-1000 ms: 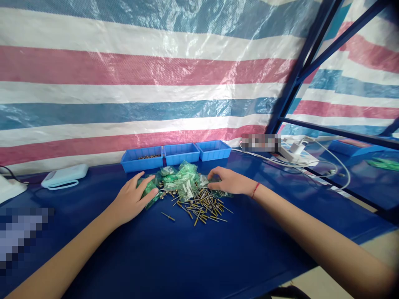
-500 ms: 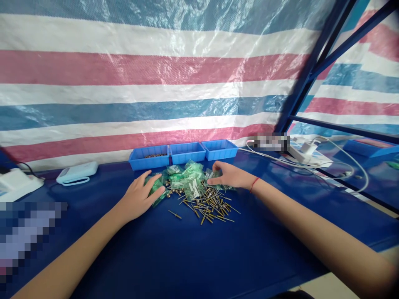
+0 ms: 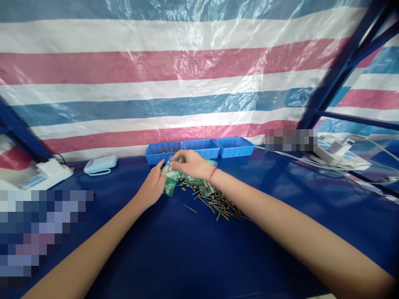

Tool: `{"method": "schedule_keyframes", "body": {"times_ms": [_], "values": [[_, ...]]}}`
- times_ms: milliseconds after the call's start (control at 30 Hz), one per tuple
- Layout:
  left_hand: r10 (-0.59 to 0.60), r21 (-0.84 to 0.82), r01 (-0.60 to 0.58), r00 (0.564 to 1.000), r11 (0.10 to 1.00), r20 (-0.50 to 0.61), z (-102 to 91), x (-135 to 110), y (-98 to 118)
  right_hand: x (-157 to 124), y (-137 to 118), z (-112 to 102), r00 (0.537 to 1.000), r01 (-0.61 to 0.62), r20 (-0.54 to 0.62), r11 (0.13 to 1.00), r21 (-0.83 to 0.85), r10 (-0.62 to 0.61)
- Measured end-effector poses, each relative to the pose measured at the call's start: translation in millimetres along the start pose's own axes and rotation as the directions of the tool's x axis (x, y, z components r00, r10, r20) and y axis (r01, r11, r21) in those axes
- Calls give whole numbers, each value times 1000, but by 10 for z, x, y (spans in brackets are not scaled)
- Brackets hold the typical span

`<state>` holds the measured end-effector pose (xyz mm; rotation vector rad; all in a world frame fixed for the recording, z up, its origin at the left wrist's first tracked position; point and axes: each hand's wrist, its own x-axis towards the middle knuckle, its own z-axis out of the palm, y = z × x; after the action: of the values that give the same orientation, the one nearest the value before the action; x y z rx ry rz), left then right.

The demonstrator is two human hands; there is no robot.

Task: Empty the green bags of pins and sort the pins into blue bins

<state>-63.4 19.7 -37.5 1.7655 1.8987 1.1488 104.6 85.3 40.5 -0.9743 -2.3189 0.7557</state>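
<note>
My left hand (image 3: 152, 185) rests against the left side of a heap of small green-tinted plastic bags (image 3: 170, 186), its index finger stretched out and thumb apart. My right hand (image 3: 193, 165) reaches across the heap, thumb and fingers pinched together at a small clear plastic bag (image 3: 168, 169) beside the left fingertips. The right palm and wrist hide part of the bags. Brass-coloured pop rivets (image 3: 218, 205) with thin pins lie in a loose pile in front, partly under the right forearm. A single rivet (image 3: 190, 208) lies apart, and small metal pieces (image 3: 183, 187) sit between bags and rivets.
Three joined blue bins (image 3: 201, 145) stand behind the heap; the left one holds small metal parts (image 3: 168, 151). A pale blue device with a strap (image 3: 100, 165) and a white power strip (image 3: 50, 172) are at left. White cables and a plug (image 3: 338, 147) lie at right.
My right hand has moved left across the heap to the bags near my left hand. The left fingers have drawn closer together. The view has shifted left.
</note>
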Motion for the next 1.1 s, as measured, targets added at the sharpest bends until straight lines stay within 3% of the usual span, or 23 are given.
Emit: {"method": "schedule_keyframes", "body": {"times_ms": [133, 300, 433, 567, 633, 733, 867, 967, 1033, 1100], "values": [[-92, -58, 87, 991, 995, -102, -38, 38, -28, 193, -21, 317, 1000, 29, -11, 999, -44, -30], [-78, -102, 62, 983, 993, -166, -20, 59, -2, 186, 7, 263, 996, 90, -13, 993, -77, -92], [79, 36, -77, 994, 996, -78, 3, 24, 21, -49, -34, 101, 963, 233, -88, 953, -194, -253], [130, 263, -137, 990, 955, 46, 25, -23, 7, -450, -3, 20, 936, 343, 95, 817, -463, -338], [125, 303, -135, 991, 943, 52, 46, -32, -2, -603, 45, 51, 929, 365, 161, 751, -551, -333], [153, 347, -150, 988, 926, 21, 85, -35, -7, -689, 121, 138, 921, 378, 168, 704, -601, -352], [214, 398, -193, 977, 897, -11, 88, -50, 31, -658, 155, 214, 928, 358, 138, 721, -593, -347], [329, 418, -269, 941, 867, -77, 16, -79, 165, -657, 126, 180, 935, 335, 85, 777, -534, -345], [398, 363, -339, 912, 868, -99, -42, -122, 323, -691, 106, 102, 944, 304, 0, 870, -388, -330], [369, 221, -351, 929, 910, -43, -68, -191, 508, -752, 105, -1, 966, 229, -88, 962, -147, -243]]}}
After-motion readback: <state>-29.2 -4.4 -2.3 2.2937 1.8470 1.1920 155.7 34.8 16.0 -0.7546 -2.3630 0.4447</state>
